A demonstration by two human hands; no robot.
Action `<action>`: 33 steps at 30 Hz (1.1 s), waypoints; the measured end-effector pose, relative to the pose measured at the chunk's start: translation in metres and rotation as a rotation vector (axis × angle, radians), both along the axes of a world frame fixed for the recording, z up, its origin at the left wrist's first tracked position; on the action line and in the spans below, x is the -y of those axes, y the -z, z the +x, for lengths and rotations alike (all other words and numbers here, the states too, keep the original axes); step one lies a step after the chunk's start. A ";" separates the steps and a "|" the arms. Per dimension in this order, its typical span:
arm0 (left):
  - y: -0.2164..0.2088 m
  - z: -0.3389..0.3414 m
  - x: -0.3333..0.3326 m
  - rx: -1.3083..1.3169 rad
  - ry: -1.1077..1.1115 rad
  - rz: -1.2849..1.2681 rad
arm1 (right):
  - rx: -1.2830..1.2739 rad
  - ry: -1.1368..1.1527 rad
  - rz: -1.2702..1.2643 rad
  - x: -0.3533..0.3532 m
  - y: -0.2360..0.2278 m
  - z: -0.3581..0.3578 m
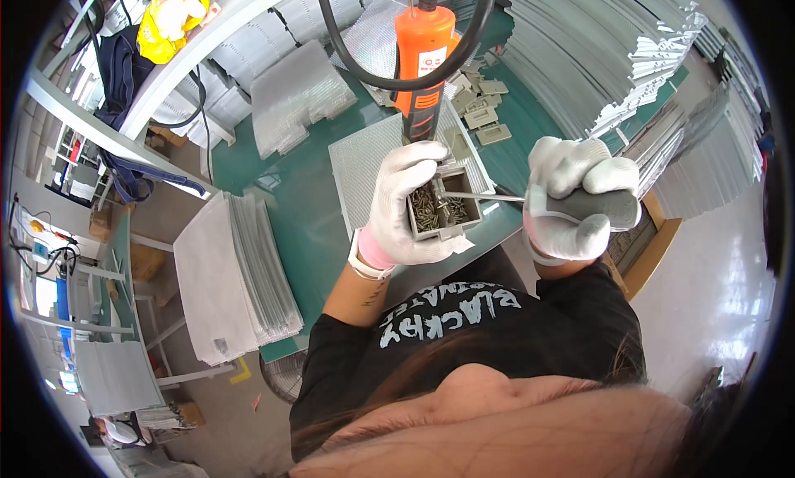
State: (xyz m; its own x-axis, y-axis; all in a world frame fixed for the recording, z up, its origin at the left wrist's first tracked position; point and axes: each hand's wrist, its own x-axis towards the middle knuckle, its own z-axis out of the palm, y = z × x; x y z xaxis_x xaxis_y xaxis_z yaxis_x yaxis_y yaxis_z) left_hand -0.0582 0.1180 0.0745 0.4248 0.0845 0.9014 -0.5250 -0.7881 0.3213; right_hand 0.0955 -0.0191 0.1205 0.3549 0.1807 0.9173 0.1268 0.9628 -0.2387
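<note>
My left hand (399,209), in a white glove, is closed around the left side of a small beige box (472,221). Inside it lie many small metal screws (426,209), parted by a divider. My right hand (571,192), also gloved in white, grips the thick grey handle of a screwdriver (592,205). Its thin metal shaft points left, and the tip reaches over the box near the divider; whether it touches a screw I cannot tell. Just beyond my left hand hangs an orange and black electric screwdriver (424,60), its lower end partly hidden behind my fingers.
Several small beige plastic parts (482,105) lie on the green table (236,168) beyond the box. Under my hands is a silvery flat panel (354,176). Stacks of white sheets stand left (236,271) and far right (580,56). A black cable (335,52) loops around the hanging tool.
</note>
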 end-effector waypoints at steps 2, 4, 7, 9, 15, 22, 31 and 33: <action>0.001 -0.001 0.000 0.005 0.011 -0.008 | 0.017 0.038 -0.020 -0.001 0.003 0.001; 0.003 0.000 -0.001 -0.010 -0.009 -0.008 | 0.031 0.079 -0.041 -0.001 0.003 0.002; 0.002 0.002 0.000 0.018 0.011 -0.018 | -0.051 -0.051 -0.075 0.001 0.004 0.001; 0.002 0.003 0.001 0.021 0.023 -0.023 | -0.085 -0.069 -0.054 0.002 0.005 0.005; 0.005 -0.001 -0.001 -0.015 0.048 -0.031 | -0.195 0.007 -0.081 0.002 0.007 0.003; 0.004 0.001 0.001 0.007 0.016 -0.020 | -0.096 0.025 -0.041 0.001 0.010 0.005; 0.008 0.000 0.000 -0.003 0.016 -0.031 | -0.207 -0.073 -0.068 0.011 0.007 0.005; 0.008 0.001 0.000 0.009 0.026 -0.035 | -0.181 -0.063 -0.080 0.011 0.008 0.007</action>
State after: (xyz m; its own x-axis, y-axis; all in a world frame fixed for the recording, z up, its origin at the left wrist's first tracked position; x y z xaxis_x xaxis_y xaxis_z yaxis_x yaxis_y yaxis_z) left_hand -0.0570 0.1175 0.0666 0.4188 0.1049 0.9020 -0.5481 -0.7627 0.3432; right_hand 0.1025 -0.0301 0.1124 0.4983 0.2780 0.8212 0.0147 0.9444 -0.3286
